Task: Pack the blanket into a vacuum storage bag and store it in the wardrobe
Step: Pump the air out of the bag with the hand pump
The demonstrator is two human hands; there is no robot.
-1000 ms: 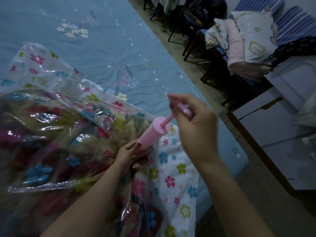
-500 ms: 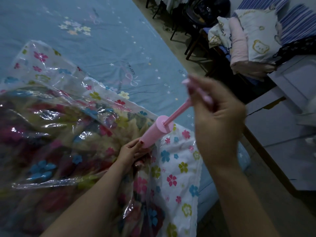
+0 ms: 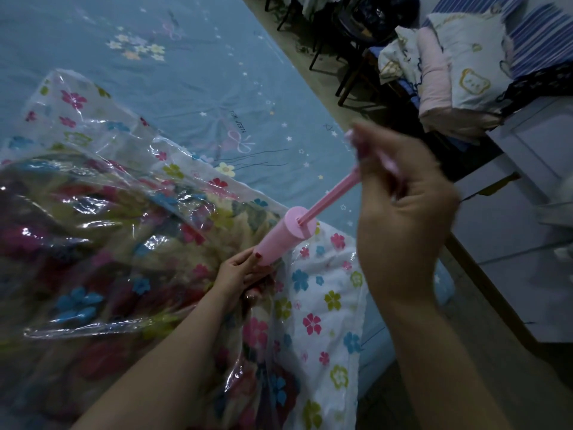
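On blue bed [image 3: 192, 72], pink pump [image 3: 280, 240] between both hands' fingers [image 3: 248, 259].

**Bag on the bed, pump at its right part**

The clear flower-printed vacuum storage bag [image 3: 102, 193] is lying on the blue patterned bed [image 3: 192, 76], filling its near left part. The multicoloured floral blanket [image 3: 93, 243] is sitting inside the bag. The pink cylindrical hand pump [image 3: 283, 240] is standing tilted on the bag's right part, its rod reaching up and right. The left hand [image 3: 238, 274] is gripping the pump's base; the right hand [image 3: 400, 212], above and to the right, is holding the rod's handle. Right of the bed, across the floor, the stack of folded bedding [image 3: 449, 66] is resting behind the pale cabinet [image 3: 533, 169].
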